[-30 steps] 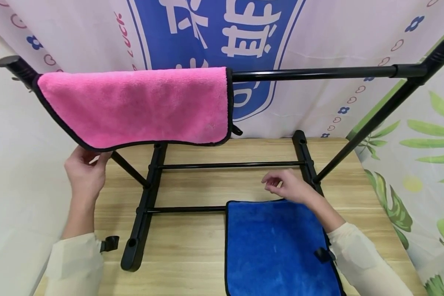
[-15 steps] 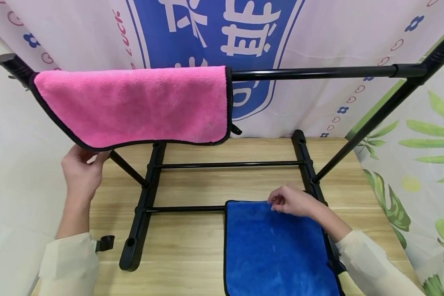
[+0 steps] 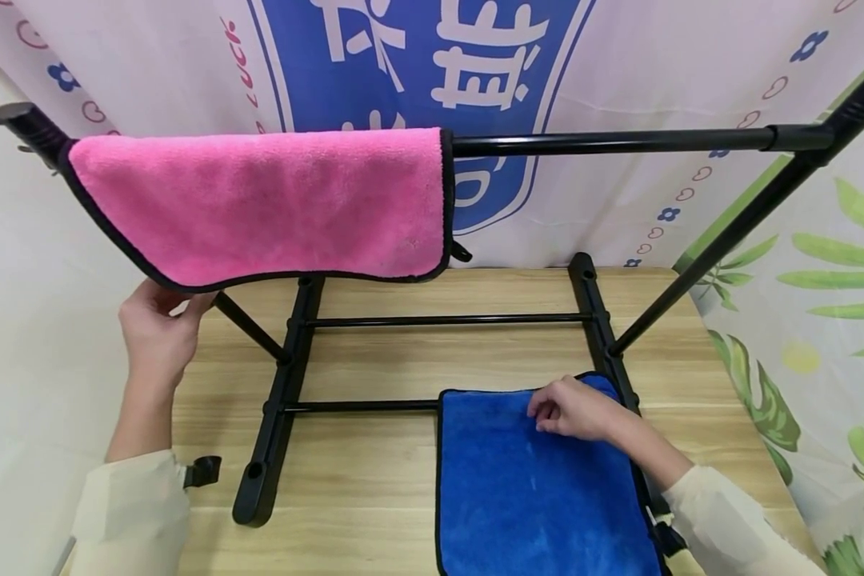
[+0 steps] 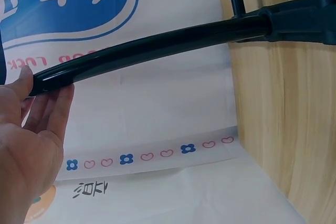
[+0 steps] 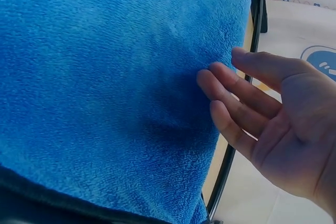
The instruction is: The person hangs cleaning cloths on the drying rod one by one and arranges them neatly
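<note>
A black metal drying rack (image 3: 619, 142) stands on the table, with a pink, black-edged towel (image 3: 266, 212) draped over the left part of its top bar. My left hand (image 3: 160, 336) is under the towel's lower left corner; in the left wrist view it holds the rack's slanted side tube (image 4: 152, 51), thumb above and fingers below. A blue towel (image 3: 526, 488) with black edging lies flat across the right of the rack's lower front bar. Over its far edge hovers my right hand (image 3: 576, 410), fingers loosely bent and nothing between them, as the right wrist view (image 5: 283, 114) confirms.
The rack's left foot (image 3: 266, 448) and right foot (image 3: 598, 312) rest on the wood-grain table (image 3: 360, 496). Two thin lower bars join them. Behind hangs a white cloth (image 3: 583, 72) with a blue emblem; a leaf-patterned sheet (image 3: 835, 264) borders the right.
My right hand has moved from beyond the blue towel's far edge back over the towel, toward me. The left hand keeps its place on the tube, and the pink towel looks unchanged.
</note>
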Available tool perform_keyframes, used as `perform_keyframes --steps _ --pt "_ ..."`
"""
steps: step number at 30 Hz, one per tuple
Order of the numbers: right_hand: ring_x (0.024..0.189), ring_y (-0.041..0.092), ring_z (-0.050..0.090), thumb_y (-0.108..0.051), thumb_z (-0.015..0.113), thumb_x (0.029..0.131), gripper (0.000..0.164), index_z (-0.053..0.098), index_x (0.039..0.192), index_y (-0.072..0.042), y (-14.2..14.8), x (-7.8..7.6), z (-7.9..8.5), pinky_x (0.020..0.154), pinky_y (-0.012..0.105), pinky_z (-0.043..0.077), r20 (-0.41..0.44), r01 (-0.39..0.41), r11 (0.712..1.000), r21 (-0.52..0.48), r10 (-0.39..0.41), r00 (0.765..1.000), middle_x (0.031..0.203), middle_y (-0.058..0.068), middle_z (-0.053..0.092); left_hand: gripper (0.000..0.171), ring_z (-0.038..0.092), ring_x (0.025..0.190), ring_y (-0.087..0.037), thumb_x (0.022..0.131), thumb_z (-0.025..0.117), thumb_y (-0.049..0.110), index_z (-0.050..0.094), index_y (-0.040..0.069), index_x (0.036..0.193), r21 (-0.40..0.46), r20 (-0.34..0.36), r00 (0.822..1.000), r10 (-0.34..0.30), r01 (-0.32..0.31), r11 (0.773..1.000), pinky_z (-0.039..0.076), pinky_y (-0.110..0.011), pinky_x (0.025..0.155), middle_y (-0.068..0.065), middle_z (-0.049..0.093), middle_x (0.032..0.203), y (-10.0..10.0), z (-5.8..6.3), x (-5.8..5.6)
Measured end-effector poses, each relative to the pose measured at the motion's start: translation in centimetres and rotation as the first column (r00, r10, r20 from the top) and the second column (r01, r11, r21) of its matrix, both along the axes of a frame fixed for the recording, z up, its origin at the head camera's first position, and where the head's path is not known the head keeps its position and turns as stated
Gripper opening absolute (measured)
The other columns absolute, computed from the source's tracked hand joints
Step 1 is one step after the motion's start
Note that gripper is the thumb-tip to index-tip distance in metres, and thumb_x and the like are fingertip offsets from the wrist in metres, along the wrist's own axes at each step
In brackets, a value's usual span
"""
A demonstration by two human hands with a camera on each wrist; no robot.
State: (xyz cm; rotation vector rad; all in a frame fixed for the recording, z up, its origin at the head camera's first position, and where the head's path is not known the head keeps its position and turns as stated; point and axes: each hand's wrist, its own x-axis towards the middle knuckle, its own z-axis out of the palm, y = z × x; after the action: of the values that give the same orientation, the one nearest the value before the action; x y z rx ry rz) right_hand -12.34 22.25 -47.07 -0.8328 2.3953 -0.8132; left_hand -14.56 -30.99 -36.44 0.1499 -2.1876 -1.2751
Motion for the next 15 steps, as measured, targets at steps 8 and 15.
perform_keyframes --steps 8,15 --pt "0.073 -0.001 0.062 -0.006 0.08 0.089 0.02 0.076 0.108 -0.006 -0.3 0.7 -0.3 0.066 0.022 0.054 -0.087 0.038 0.995 0.092 -0.03 0.996 0.087 -0.007 0.069 0.027 0.065 0.085 0.007 0.091 0.074 0.001 0.068 0.026 0.095 -0.003 -0.005 1.0 0.002 -0.002 1.0 0.052 -0.006 0.075 0.02 0.063 0.084 0.0 0.1 0.0" --pt "0.073 -0.001 0.059 -0.009 0.082 0.087 0.022 0.078 0.109 -0.01 -0.6 1.2 -1.3 0.066 0.026 0.054 -0.193 -0.009 0.989 0.15 0.038 0.981 0.09 -0.006 0.07 0.026 0.065 0.085 0.007 0.091 0.075 0.002 0.067 0.027 0.093 0.005 0.016 1.0 0.014 -0.014 1.0 0.051 -0.005 0.076 0.02 0.062 0.083 0.0 0.0 0.1"
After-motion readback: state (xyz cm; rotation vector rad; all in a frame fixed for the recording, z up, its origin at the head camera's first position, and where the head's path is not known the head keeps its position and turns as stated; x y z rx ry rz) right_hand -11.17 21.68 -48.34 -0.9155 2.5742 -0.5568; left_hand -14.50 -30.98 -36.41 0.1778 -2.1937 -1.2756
